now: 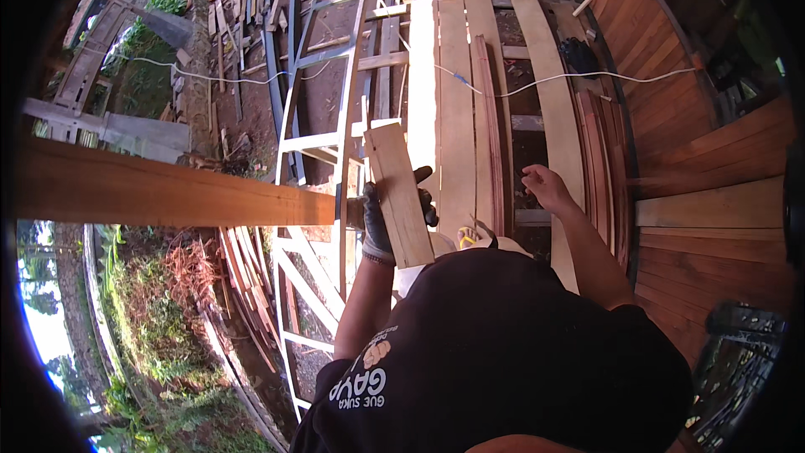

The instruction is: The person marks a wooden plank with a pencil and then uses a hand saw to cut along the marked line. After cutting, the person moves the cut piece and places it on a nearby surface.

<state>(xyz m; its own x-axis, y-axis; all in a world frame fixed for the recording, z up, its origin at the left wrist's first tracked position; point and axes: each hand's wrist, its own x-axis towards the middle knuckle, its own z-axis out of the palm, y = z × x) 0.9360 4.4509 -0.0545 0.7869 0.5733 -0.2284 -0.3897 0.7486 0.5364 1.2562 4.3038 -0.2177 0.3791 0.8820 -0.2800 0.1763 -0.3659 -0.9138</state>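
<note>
A short, pale wooden board (397, 189) is in the grip of my left hand (377, 222), which wears a dark glove. The board stands tilted in front of my body, its lower end near my shirt. Gloved fingers show at its right edge. My right hand (549, 188) is bare and hangs in the air to the right, above the long planks. Its fingers are loosely bent, and nothing shows in them. Below the hands lie long pale planks (454, 109) and a narrow reddish strip of wood (488, 134).
A thick wooden beam (176, 184) juts in from the left beside my left hand. Behind it stands a pale metal ladder-like frame (345, 109). A white cable (587, 75) crosses above the planks. At right is a wooden plank wall (662, 50); reddish boards (597, 159) lie beside it.
</note>
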